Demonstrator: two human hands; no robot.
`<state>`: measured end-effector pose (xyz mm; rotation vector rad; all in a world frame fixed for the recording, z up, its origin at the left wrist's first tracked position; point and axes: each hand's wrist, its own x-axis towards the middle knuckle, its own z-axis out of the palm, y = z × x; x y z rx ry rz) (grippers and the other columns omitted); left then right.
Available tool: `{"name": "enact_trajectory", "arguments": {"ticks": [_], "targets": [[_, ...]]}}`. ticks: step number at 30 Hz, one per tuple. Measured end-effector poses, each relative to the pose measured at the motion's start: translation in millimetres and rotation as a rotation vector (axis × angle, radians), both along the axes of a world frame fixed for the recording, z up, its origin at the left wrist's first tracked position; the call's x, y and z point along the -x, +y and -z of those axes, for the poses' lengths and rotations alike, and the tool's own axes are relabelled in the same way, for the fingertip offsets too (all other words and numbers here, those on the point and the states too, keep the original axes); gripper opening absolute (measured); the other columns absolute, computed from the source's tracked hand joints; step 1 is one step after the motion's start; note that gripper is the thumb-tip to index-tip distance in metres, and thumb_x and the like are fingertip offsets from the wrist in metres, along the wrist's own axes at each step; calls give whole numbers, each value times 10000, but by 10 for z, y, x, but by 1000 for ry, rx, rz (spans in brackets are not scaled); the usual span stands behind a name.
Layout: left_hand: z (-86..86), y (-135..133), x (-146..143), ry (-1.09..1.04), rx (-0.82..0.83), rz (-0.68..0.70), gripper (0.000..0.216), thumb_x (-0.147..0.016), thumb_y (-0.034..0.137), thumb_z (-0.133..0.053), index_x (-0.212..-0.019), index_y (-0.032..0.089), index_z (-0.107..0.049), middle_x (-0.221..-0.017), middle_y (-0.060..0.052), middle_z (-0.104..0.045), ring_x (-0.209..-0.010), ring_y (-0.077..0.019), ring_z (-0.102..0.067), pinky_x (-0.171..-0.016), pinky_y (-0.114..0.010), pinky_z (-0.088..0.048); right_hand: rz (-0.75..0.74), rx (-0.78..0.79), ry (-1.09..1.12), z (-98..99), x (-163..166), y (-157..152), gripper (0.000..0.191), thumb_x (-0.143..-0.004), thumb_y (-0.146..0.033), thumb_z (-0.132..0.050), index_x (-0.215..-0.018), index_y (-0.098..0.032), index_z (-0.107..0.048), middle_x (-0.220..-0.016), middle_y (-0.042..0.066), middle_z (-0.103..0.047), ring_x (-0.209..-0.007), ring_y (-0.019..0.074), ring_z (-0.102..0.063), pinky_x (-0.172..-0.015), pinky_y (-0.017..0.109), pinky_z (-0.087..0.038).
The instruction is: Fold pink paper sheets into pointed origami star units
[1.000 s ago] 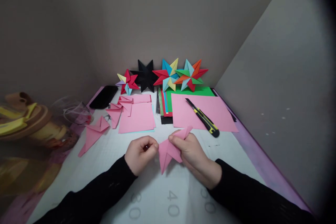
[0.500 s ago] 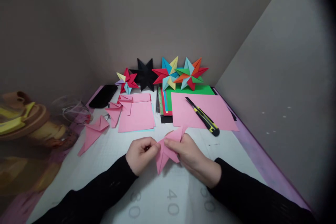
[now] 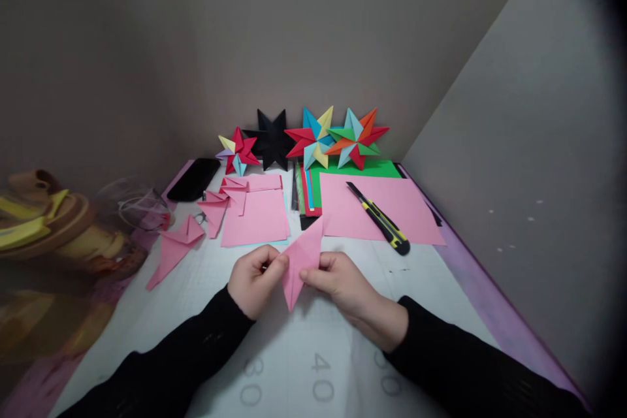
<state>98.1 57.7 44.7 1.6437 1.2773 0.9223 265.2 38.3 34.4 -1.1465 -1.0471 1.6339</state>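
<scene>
I hold a folded pink paper piece (image 3: 301, 260) between both hands just above the white cutting mat (image 3: 304, 353). My left hand (image 3: 252, 281) pinches its left edge with closed fingers. On the other side, my right hand (image 3: 347, 287) grips the right edge, fingers closed too. The piece is pointed at both ends, one tip up and one down. Other folded pink pieces (image 3: 174, 249) lie to the left, and a stack of pink squares (image 3: 257, 217) sits behind my hands.
A yellow-black utility knife (image 3: 379, 219) lies on a large pink sheet (image 3: 382, 209) over coloured paper. Several finished paper stars (image 3: 313, 137) lean on the back wall. A black case (image 3: 193, 179) and a cluttered pile (image 3: 59, 235) sit at left. Grey walls close in behind and right.
Both hands turned the pink piece and shifted it left; its upper tip swung from the right to point nearly straight up. My right hand now holds it lower on the right edge.
</scene>
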Motion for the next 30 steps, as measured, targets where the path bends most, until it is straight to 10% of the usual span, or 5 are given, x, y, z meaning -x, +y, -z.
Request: {"name": "enact_trajectory", "arguments": {"ticks": [11,18,22,30], "targets": [[147,196,69,-300,122,-264,326,-770,397,-569,-557,170,-470,-441,81,-379,-396,-61,-306,-401,-189,-239,97,32,22,94,-16,41,168,-691,-287,-657,-663,-154,-557,-605,-18,-547,-469,66,-390,-440,201,-246],[260,3,-124,-527,366,-129,284,-679,399,-682,-649,136,-580,-577,9,-598,-517,-90,-514,-521,-203,-419,67,-82,50,76,83,6,213,-705,-326,-687,-711,-146,-572,-579,-38,-487,-502,76,-373,-473,208,-269],[253,-33,-158,-392,344,-71,252,-665,361,-680,-601,136,-587,-526,14,-574,-449,-82,-455,-438,-196,-370,234,-94,139,127,73,35,232,-697,-326,-693,-667,-166,-527,-540,-55,-459,-493,78,-373,-483,208,-284],[205,-55,-150,-167,290,56,320,-705,416,-612,-572,127,-648,-488,-12,-588,-438,-104,-463,-450,-220,-363,112,-52,140,125,103,20,257,-687,-358,-690,-597,-145,-578,-501,-34,-473,-466,79,-360,-467,224,-266]]}}
